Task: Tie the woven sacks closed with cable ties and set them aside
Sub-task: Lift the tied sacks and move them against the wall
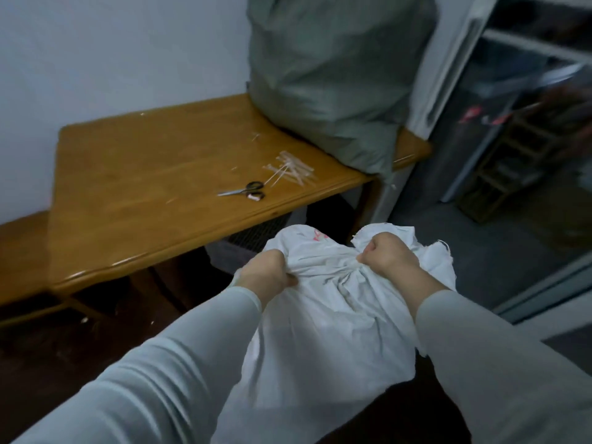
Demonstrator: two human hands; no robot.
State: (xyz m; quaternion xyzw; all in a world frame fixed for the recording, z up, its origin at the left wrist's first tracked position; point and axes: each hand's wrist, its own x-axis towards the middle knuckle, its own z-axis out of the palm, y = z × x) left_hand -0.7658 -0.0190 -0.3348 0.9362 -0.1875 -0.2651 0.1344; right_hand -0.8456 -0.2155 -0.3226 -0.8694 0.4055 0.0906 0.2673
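Note:
A white woven sack (323, 315) with red print stands on the floor in front of me, below the table edge. My left hand (267, 274) grips a bunch of its cloth on the left side of the mouth. My right hand (389, 254) grips the gathered cloth on the right side. The sack's mouth is crumpled between both fists. A loose pile of white cable ties (290, 169) lies on the wooden table (144, 174). A large grey-green woven sack (333, 75) stands on the table's far right end, against the wall.
Black-handled scissors (245, 190) lie on the table just left of the cable ties. A wooden rack (509, 168) stands on the grey floor at the right, past a white door frame (448, 65). Dark floor lies under the table.

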